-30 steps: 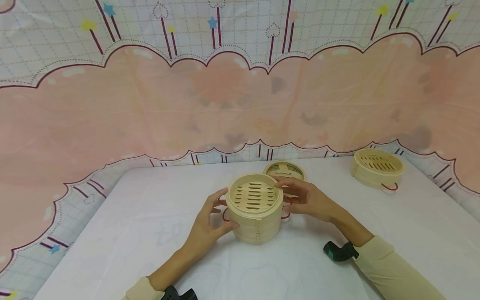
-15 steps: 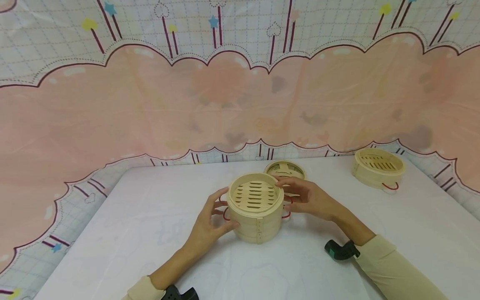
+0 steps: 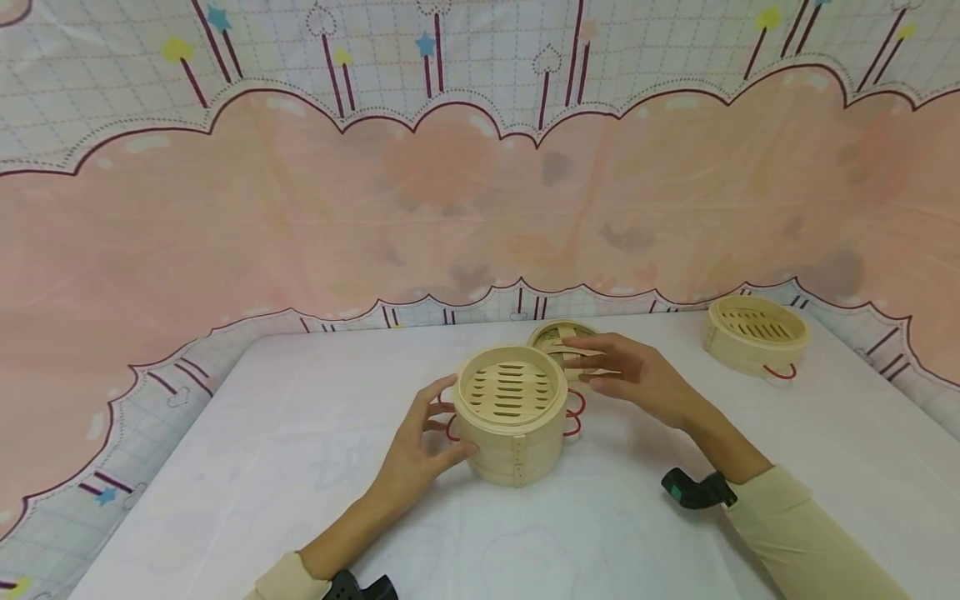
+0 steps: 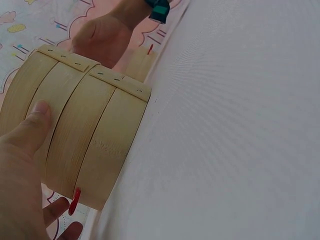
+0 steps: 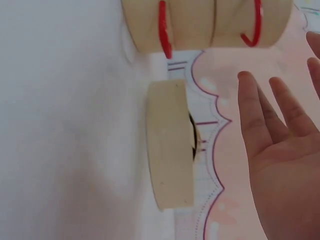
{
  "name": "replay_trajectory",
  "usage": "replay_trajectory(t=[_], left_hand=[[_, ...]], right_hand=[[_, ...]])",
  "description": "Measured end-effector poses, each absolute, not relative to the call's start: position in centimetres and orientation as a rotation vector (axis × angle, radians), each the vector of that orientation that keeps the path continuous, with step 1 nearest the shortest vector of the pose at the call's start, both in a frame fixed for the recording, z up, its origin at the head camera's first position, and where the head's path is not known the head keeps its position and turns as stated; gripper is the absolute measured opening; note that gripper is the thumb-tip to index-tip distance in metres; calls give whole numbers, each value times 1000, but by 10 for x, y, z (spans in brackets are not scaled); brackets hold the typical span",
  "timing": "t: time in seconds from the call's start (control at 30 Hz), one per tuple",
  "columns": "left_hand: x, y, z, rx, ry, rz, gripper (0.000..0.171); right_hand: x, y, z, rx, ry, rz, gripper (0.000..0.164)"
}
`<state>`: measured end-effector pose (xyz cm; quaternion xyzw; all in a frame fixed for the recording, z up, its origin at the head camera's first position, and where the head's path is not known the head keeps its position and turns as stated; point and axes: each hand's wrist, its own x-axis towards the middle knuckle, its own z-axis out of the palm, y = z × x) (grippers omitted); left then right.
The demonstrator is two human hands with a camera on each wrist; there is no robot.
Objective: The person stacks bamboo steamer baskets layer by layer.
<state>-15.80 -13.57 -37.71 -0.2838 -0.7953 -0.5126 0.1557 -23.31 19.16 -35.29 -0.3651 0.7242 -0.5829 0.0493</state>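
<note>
Two stacked bamboo steamer baskets (image 3: 517, 454) stand on the table in the head view, with a slotted floor on top and red loop handles at both sides. My left hand (image 3: 414, 446) holds the stack from its left side, thumb on the front wall and fingers behind near the handles. In the left wrist view, the thumb (image 4: 39, 120) presses the steamer wall. My right hand (image 3: 637, 375) is off the stack, fingers extended, in front of the bamboo steamer lid (image 3: 547, 333), which it partly covers. The right wrist view shows the lid (image 5: 170, 145) apart from the palm (image 5: 290, 170).
Another bamboo steamer basket (image 3: 750, 354) with a red handle sits at the back right of the white table (image 3: 315, 417). A patterned cloth (image 3: 450, 208) hangs behind the table's far edge. Each wrist wears a dark camera.
My right hand has let go of the stack's right side and moved to the right and slightly back, toward the lid. My left hand and the stack have stayed in place.
</note>
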Motion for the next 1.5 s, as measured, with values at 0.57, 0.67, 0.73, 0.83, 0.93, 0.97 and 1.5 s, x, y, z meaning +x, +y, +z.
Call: replay_trajectory(t=[0.57,0.67,0.73,0.83,0.93,0.97,1.5], left_hand=[[-158,-135,-378,-808,-2266,-1454,81],[-158,-135,-378,-811,-2269,-1449,81],[-158,-136,-378,-811,-2273,-1447,81],[-157,-137,-379,-803,-2284,-1449,82],[-157,-138,-379,-794,-2291,-1462,82],[-157,-138,-379,-792,-2293,-1468,82],[-156,-139,-379,-762,-2321,-1483,83]], right_hand=[[-240,247,-332,-669,2837,-1839,38],[-240,262,-332,-523,2911,-1857,39],[-241,271,-333,-425,2948,-1885,38],[-242,284,-337,-364,2863,-2125,34],[-242,295,-340,-344,2719,-2415,31],[-241,299,-341,-326,2686,-2470,31],[-233,345,-348,629,2911,-2050,40]])
